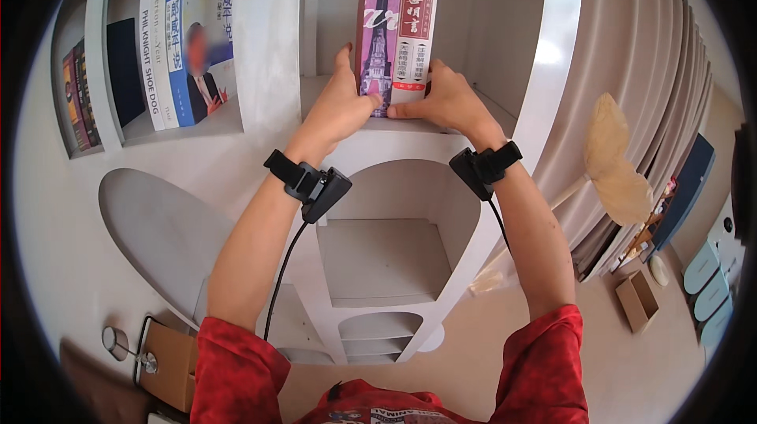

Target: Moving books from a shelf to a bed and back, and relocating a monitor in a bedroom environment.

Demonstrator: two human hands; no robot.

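Two thick books stand upright side by side in an upper compartment of a white shelf unit (268, 45). The left one is a purple-pink book (379, 37) with a tower picture on its spine. Against it stands a white book (415, 29) with a dark red title panel. My left hand (344, 100) is closed on the purple-pink book's left side, its thumb across the lower spine. From the other side, my right hand (453, 100) grips the white book near its base, thumb on the front. Both hands squeeze the pair together; some fingers are hidden behind the books.
In the left compartment stand several books, among them a blue book (189, 53); darker books (81, 97) are farther left. Arched shelf openings (386, 258) lie below. Curtains (631, 29), a tan petal-shaped decoration (609, 148) and an open cardboard box (637, 302) are at right.
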